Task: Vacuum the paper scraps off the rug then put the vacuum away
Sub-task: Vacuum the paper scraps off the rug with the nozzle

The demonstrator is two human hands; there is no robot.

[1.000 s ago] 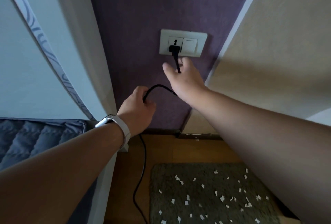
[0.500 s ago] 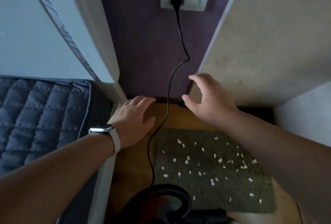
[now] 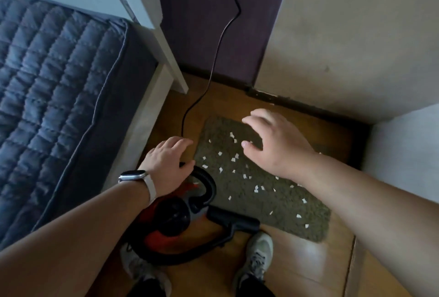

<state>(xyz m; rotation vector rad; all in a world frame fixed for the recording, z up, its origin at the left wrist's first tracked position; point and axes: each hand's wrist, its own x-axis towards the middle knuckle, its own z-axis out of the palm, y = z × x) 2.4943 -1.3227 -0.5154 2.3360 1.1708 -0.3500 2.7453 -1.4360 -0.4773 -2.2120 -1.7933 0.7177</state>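
A small grey-green rug [image 3: 256, 187] lies on the wooden floor, strewn with several white paper scraps [image 3: 234, 158]. A red and black canister vacuum [image 3: 171, 220] stands at the rug's near left corner, its black hose [image 3: 209, 187] looping over it and its black handle piece [image 3: 234, 221] lying along the rug's near edge. The black power cord [image 3: 215, 59] hangs down the purple wall to the floor. My left hand [image 3: 167, 163] hovers open above the hose, holding nothing. Over the rug's far part my right hand [image 3: 275, 144] is spread open and empty.
A bed with a dark blue quilted cover [image 3: 52, 97] and a white frame [image 3: 147, 111] fills the left. A beige cabinet wall [image 3: 351, 42] closes off the right and back. My two grey shoes [image 3: 259, 256] stand on the floor just behind the vacuum.
My view has tilted down from the wall socket to the floor. Both hands have let go of the cord and dropped, open, toward the vacuum and rug.
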